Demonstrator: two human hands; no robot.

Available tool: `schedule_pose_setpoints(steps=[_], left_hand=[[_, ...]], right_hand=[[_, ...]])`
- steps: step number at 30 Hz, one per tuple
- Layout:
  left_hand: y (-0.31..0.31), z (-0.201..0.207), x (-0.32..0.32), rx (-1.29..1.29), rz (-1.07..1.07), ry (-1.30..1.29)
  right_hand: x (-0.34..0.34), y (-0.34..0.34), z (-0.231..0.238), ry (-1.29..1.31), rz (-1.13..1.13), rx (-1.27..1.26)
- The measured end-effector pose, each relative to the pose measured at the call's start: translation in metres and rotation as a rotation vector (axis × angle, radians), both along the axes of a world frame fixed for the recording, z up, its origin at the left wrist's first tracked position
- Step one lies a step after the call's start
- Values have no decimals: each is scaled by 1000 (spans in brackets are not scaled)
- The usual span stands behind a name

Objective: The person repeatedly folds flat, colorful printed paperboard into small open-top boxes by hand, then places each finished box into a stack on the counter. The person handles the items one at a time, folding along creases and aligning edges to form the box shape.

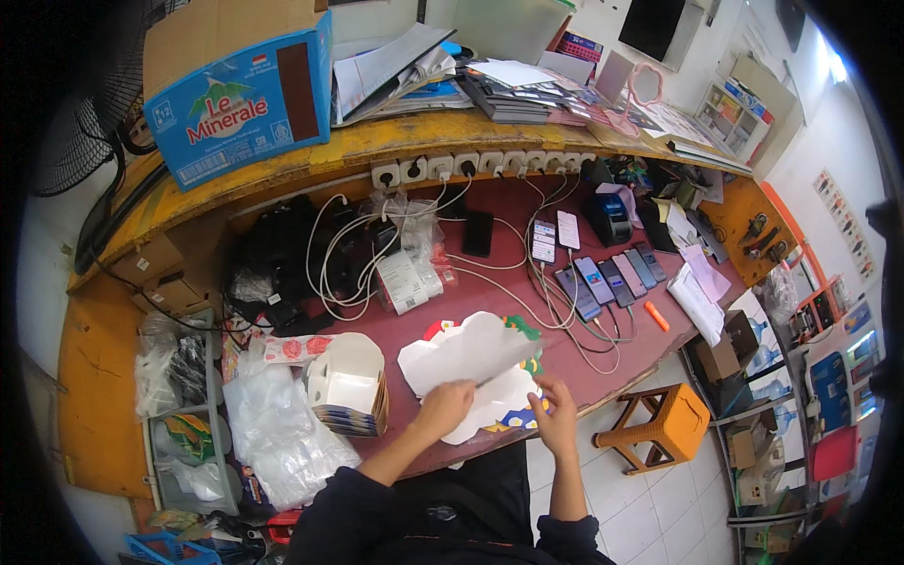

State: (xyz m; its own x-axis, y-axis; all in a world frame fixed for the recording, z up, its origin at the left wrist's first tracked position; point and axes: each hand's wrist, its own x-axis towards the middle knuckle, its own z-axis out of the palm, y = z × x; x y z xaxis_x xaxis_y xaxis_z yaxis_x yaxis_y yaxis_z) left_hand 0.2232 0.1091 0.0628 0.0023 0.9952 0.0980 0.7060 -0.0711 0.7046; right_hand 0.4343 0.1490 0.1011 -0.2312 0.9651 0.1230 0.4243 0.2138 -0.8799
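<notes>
My left hand [448,409] pinches the lower edge of a white die-cut card [471,348] with rounded, lobed edges, and the card is raised at a tilt. More white lobed card and pieces printed in blue, yellow, green and red [520,416] show around and under it; how many layers lie there I cannot tell. My right hand [557,416] is at the right edge of these cards, fingers apart and curved, with nothing visible in it. Left of my left hand stands a stack of nested paper food trays [348,386], white inside with printed outer sides.
Several phones [617,280] on white charging cables and an orange marker [656,316] lie to the right on the red tabletop. Clear plastic bags [282,424] sit at left. A blue carton [240,104] and paper piles top the shelf. An orange stool [659,428] stands at right.
</notes>
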Motion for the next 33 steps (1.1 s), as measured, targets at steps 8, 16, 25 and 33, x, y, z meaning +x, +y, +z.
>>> schedule_pose_setpoints(steps=[8,16,25,33], left_hand=[[-29,115,-32,158,-257,-307],[-35,106,-32,-512,-35,-1842],[-57,118,23,-235,319,-1648],[-67,91,-1,-247,-168,-1725]], right_hand=[[-59,-24,47,151,222,387],[-48,-36,66,330,308,405],[-73,-57,76,450,-263,412],[-61,-55,77,521,247,129]])
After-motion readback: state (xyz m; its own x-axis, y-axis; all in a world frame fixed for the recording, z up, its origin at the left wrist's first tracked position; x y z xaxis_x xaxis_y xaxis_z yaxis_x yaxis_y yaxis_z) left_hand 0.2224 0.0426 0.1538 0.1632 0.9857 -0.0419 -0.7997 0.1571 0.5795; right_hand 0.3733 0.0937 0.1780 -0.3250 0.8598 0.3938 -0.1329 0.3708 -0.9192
